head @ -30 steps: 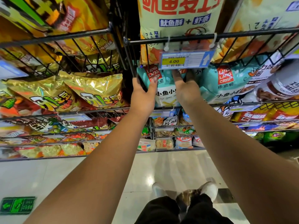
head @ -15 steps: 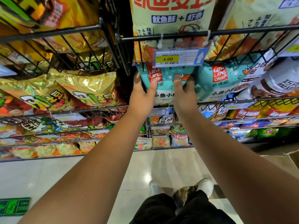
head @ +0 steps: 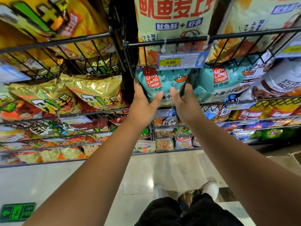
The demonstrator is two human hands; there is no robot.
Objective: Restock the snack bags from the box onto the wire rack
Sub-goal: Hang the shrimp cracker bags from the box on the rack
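bright, wide-angle warp, blurred edges

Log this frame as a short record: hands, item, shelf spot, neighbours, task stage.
left hand: grips the teal bag at its left edge
right hand: grips its right edge
placement: in the wire rack, just under the 4.00 price tag
neighbours: second teal bag on the right, gold bags on the left
stage: bag in rack, not yet released
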